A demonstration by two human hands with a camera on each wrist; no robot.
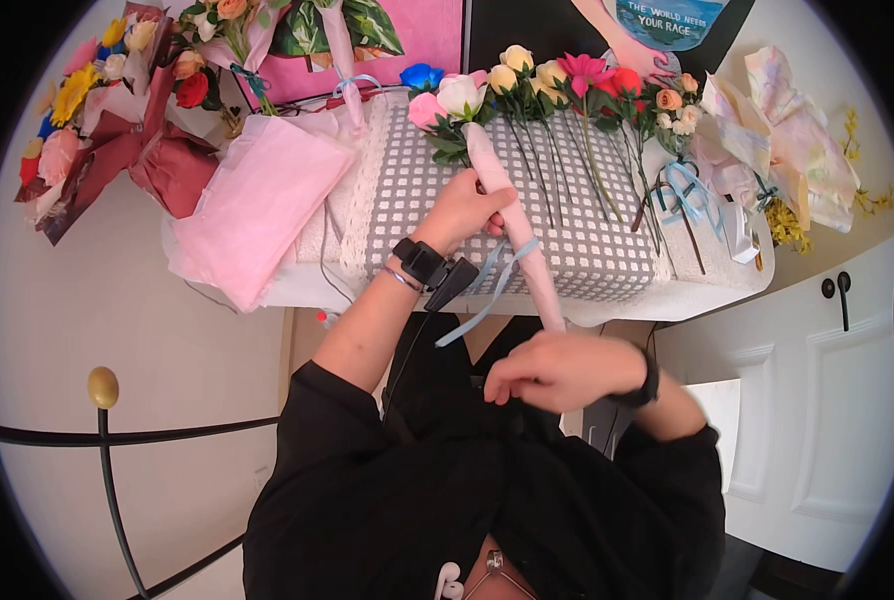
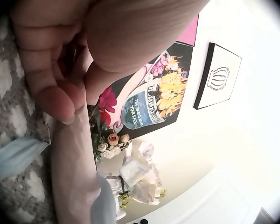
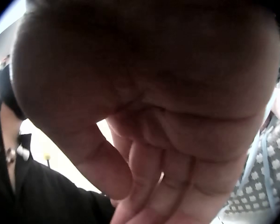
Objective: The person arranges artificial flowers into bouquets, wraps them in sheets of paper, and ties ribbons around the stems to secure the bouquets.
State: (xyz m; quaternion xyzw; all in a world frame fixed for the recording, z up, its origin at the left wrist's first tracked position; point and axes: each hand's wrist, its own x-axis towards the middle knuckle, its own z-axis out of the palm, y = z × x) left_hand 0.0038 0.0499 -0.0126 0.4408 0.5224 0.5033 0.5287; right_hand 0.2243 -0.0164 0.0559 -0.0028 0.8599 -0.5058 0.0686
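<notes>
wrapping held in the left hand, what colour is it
The wrapping is pale pink, clearest in the head view.

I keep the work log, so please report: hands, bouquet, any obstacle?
Left hand gripping pink-wrapped bouquet below its blooms. Right hand near the lower end, holding nothing. Light-blue ribbon around the bouquet; no obstruction seen.

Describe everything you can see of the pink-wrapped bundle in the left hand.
The pink-wrapped bundle is a long, narrow tube of pale pink, paper-like wrap, softly creased. A white bloom and green leaves show at its far end. A pale blue ribbon passes round it, ends loose. The left hand grips it above the ribbon. It slants across the grey-and-white cloth, its near end reaching past the table edge. Whether the right hand touches it is unclear.
</notes>
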